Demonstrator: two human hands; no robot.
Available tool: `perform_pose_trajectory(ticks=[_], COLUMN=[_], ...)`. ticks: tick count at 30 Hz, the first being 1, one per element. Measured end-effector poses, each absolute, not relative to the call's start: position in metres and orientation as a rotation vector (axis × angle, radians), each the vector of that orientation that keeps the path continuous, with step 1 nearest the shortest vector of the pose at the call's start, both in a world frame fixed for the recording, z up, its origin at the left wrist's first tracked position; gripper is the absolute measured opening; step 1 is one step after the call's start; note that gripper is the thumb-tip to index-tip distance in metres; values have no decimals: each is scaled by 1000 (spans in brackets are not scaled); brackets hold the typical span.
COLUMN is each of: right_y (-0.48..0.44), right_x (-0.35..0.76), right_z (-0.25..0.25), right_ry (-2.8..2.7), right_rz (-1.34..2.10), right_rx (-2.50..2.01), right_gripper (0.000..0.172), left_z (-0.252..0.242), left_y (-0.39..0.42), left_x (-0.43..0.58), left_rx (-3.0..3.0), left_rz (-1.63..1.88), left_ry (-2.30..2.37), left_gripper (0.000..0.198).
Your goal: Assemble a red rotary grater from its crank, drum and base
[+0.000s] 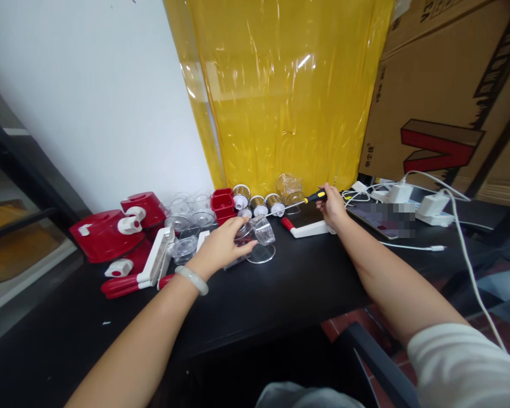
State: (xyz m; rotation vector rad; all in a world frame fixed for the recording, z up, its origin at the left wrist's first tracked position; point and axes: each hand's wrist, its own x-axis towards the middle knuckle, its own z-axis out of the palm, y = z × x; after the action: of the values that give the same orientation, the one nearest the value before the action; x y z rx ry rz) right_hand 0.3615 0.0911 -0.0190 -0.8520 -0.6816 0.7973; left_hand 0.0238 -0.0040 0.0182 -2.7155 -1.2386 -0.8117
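Grasping clear, curved plastic part (pixel 263 229) in left hand (pixel 216 245). Clasping slim-shafted, black-and-yellow-handled screwdriver (pixel 313 198) in right hand (pixel 333 207). Observed glossy, rounded red housings (pixel 104 233) at far left.

On the desk (pixel 314 277), housings (pixel 104 235) stand far left, crank handles (pixel 152 263) beside them; drums (pixel 259 205) sit mid-desk before the plastic sheet (pixel 289 102). A screwdriver (pixel 315 196) points from the right hand (pixel 334 207) towards the cup (pixel 264 229) in the left hand (pixel 218 246). A device (pixel 370 218) and chargers (pixel 399 194) lie right, before the carton (pixel 433 85).
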Motion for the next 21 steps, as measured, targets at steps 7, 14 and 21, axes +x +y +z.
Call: perform_pose_trajectory(ticks=[7, 14, 21], right_y=[94, 98, 98], right_x=[364, 369, 371], right_z=[-20, -20, -17], right_ry=[-579, -479, -406], right_rz=[880, 819, 799], right_rx=[-816, -787, -765], right_gripper=[28, 21, 20], left_z=[16, 22, 23], left_y=[-1, -11, -14], left_x=[22, 31, 36], left_rx=[-2709, -2741, -2821], left_rz=[-828, -829, -860], left_ry=[-1241, -1249, -1183], left_gripper=[67, 69, 70])
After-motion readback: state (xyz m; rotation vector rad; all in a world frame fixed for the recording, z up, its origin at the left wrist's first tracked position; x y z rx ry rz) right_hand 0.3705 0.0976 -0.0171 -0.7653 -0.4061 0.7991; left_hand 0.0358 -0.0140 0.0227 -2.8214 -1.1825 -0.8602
